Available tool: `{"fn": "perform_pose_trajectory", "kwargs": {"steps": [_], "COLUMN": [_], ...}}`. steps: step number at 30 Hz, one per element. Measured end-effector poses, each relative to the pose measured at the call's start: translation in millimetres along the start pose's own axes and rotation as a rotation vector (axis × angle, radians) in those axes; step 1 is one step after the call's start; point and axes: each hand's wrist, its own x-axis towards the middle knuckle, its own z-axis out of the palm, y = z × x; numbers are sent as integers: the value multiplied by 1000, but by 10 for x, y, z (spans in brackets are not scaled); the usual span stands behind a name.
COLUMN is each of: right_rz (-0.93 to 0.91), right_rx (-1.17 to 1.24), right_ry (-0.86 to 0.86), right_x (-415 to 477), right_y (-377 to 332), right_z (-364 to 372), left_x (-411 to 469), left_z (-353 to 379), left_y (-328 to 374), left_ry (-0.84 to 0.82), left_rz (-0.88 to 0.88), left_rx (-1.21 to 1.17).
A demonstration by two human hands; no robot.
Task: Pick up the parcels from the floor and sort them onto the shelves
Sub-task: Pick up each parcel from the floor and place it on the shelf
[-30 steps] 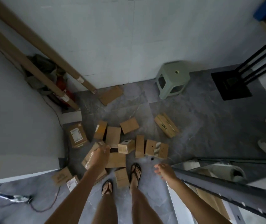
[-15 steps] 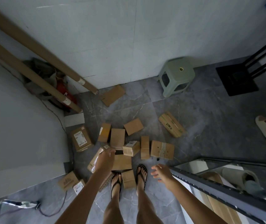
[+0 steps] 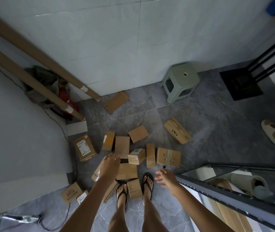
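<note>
Grey marble-look tile floor [image 3: 200, 114] with a bunch of brown cardboard parcels [image 3: 122, 144] scattered across it, plus a pale green plastic stool [image 3: 180, 81] by the wall and cream slippers [image 3: 272, 129] off right.

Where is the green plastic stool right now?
In the head view, the green stool stands upper right of centre, against the tiled wall, beyond the scattered parcels.

Cardboard parcels [image 3: 168, 157]: about fifteen. Tubes [image 3: 38, 57]: two. Stool [image 3: 180, 81]: one.
</note>
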Motion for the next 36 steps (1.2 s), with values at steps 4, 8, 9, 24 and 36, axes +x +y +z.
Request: {"fn": "perform_pose_trajectory", "kwargs": {"steps": [4, 8, 9, 24, 36], "right_rz": [16, 38, 49, 61, 56], "right_rx": [-1, -3, 3, 45, 45], "right_ry": [-11, -36, -42, -55, -65], "right_x": [-36, -89, -103, -229, -238], "right_y": [78, 132, 136, 152, 213], "right_z": [-10, -31, -36, -14, -21], "left_x": [-90, -159, -171, -237, -220], "left_z": [-21, -33, -39, -15, 11], "left_y": [-16, -40, -42, -79, -117], "left_ry": [26, 31, 31, 10, 4], "left_rz": [6, -13, -12, -17, -33], "left_rx": [-46, -58, -59, -87, -108]}}
